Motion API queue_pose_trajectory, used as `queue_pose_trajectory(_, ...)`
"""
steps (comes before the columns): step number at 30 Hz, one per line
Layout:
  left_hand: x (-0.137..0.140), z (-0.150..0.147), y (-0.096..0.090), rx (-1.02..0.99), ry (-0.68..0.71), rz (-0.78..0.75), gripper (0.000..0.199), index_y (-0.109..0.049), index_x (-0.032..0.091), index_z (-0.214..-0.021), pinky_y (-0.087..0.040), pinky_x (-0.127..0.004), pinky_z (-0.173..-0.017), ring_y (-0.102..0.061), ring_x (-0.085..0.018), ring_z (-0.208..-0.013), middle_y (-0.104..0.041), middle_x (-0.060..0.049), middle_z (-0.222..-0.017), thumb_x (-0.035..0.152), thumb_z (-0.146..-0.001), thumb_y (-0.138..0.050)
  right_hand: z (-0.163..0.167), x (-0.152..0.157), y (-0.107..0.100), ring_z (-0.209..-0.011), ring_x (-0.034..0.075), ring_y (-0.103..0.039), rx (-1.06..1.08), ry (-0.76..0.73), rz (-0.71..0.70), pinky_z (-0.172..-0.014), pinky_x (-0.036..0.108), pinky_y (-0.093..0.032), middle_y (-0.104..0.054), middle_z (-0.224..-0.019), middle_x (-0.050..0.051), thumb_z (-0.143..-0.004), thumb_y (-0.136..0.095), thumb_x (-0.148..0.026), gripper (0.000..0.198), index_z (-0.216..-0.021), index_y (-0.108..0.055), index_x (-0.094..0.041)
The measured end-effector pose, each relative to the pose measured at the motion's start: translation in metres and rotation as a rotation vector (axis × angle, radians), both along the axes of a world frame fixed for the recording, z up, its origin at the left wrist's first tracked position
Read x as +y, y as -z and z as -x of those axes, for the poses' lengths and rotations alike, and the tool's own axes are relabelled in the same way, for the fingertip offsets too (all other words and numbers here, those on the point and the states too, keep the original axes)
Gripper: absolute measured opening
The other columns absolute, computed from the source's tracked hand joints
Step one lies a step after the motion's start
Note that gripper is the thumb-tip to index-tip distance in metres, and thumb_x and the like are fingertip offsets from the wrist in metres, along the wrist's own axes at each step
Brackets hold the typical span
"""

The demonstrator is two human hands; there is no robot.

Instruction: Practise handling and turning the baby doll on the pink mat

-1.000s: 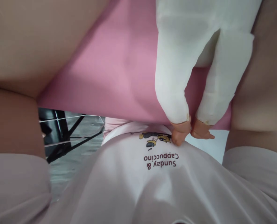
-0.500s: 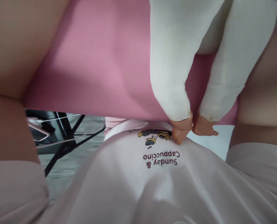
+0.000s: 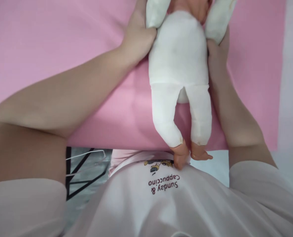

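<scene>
A baby doll (image 3: pixel 179 56) with a white cloth body and brown vinyl feet lies on its back on a pink surface (image 3: pixel 107 102). Its feet point at me and reach past the near edge, against my shirt. My left hand (image 3: pixel 140 36) grips the doll's side below its arm, thumb in front and fingers mostly hidden. On the other side, my right hand (image 3: pixel 218 51) wraps round under the other arm, its fingers also largely out of sight. The doll's head is cut off by the top of the view.
My light shirt (image 3: pixel 161 204) with printed lettering fills the lower middle. Below the table edge at left are a black metal frame (image 3: pixel 87 182) and a white wire (image 3: pixel 92 152) over a grey floor. A white surface (image 3: pixel 292 98) borders the pink one at right.
The view has tilted up and drawn back, so both hands and the doll's trunk and arms now show. Before, mainly its legs and my arms were visible.
</scene>
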State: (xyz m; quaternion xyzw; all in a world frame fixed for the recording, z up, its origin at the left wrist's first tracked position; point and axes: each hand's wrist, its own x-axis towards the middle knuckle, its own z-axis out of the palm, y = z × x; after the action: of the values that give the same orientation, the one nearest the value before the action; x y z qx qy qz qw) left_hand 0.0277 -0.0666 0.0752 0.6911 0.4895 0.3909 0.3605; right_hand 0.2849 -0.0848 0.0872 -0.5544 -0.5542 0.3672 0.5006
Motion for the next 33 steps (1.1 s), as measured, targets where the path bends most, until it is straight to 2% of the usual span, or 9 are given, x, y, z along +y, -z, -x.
queue_pose_trajectory(3,0.005,-0.002,0.003,-0.159,-0.075,-0.014,0.041,-0.056,0.008,-0.141,-0.056,-0.053,-0.135,-0.070,-0.026,-0.140,-0.075,-0.003,-0.136,-0.002,-0.102,-0.065,0.001,0.002,0.006,-0.112,0.003,-0.067,0.016,0.089,0.043,-0.104,0.018,-0.058,-0.072,-0.133,0.000,-0.094,-0.050,0.005,0.049,-0.139,-0.055,-0.015)
queue_pose_trajectory(6,0.007,-0.003,0.014,-0.249,-0.081,0.017,0.043,-0.058,0.019,-0.132,-0.060,-0.043,-0.131,-0.072,-0.024,-0.133,-0.077,-0.004,-0.136,-0.006,-0.100,-0.072,0.000,0.004,0.011,-0.109,0.004,-0.064,0.008,0.094,0.057,-0.100,0.019,-0.055,-0.072,-0.135,-0.001,-0.095,-0.055,-0.002,0.048,-0.140,-0.054,-0.020)
queue_pose_trajectory(8,0.010,-0.003,0.020,-0.283,-0.072,0.023,0.046,-0.057,0.021,-0.130,-0.060,-0.043,-0.130,-0.071,-0.024,-0.131,-0.078,-0.003,-0.137,-0.007,-0.097,-0.073,-0.002,0.005,0.014,-0.114,0.004,-0.062,-0.005,0.050,0.064,-0.105,0.020,-0.055,-0.071,-0.142,-0.001,-0.096,-0.054,-0.008,0.051,-0.144,-0.050,-0.023)
queue_pose_trajectory(13,0.016,0.001,0.031,-0.325,-0.036,0.010,0.044,-0.057,0.024,-0.130,-0.057,-0.052,-0.134,-0.070,-0.028,-0.135,-0.078,-0.004,-0.139,0.007,-0.098,-0.083,-0.004,0.004,0.019,-0.119,0.007,-0.060,0.020,0.043,0.097,-0.118,0.025,-0.053,-0.071,-0.147,-0.002,-0.093,-0.054,-0.015,0.053,-0.146,-0.049,-0.024)
queue_pose_trajectory(18,0.020,0.002,0.039,-0.317,-0.026,0.007,0.042,-0.064,0.024,-0.134,-0.058,-0.053,-0.133,-0.074,-0.032,-0.138,-0.080,-0.004,-0.139,0.022,-0.097,-0.082,-0.003,0.001,0.019,-0.127,0.015,-0.066,0.017,0.049,0.093,-0.134,0.043,-0.053,-0.074,-0.140,0.002,-0.087,-0.055,-0.020,0.050,-0.137,-0.057,-0.022)
queue_pose_trajectory(22,0.015,0.002,0.038,-0.334,0.013,-0.036,0.044,-0.071,0.023,-0.136,-0.058,-0.052,-0.134,-0.074,-0.033,-0.143,-0.080,-0.006,-0.144,0.023,-0.091,-0.074,0.002,-0.005,0.014,-0.136,0.020,-0.070,0.080,-0.020,0.044,-0.138,0.047,-0.054,-0.076,-0.141,0.004,-0.083,-0.058,-0.028,0.047,-0.130,-0.066,-0.022)
queue_pose_trajectory(27,0.004,0.003,0.030,-0.383,0.044,-0.020,0.048,-0.076,0.022,-0.135,-0.056,-0.056,-0.137,-0.072,-0.035,-0.146,-0.081,-0.006,-0.144,0.018,-0.087,-0.072,0.009,-0.016,0.005,-0.136,0.018,-0.070,0.182,-0.149,0.029,-0.138,0.046,-0.055,-0.078,-0.140,0.003,-0.091,-0.064,-0.034,0.041,-0.129,-0.070,-0.021)
queue_pose_trajectory(33,0.010,0.004,0.033,-0.350,-0.010,-0.006,0.051,-0.070,0.024,-0.134,-0.055,-0.055,-0.139,-0.074,-0.035,-0.141,-0.081,-0.007,-0.141,0.020,-0.085,-0.084,-0.002,-0.007,0.018,-0.136,0.020,-0.067,0.035,0.011,0.076,-0.137,0.046,-0.055,-0.074,-0.144,0.002,-0.092,-0.070,-0.041,0.047,-0.136,-0.060,-0.025)
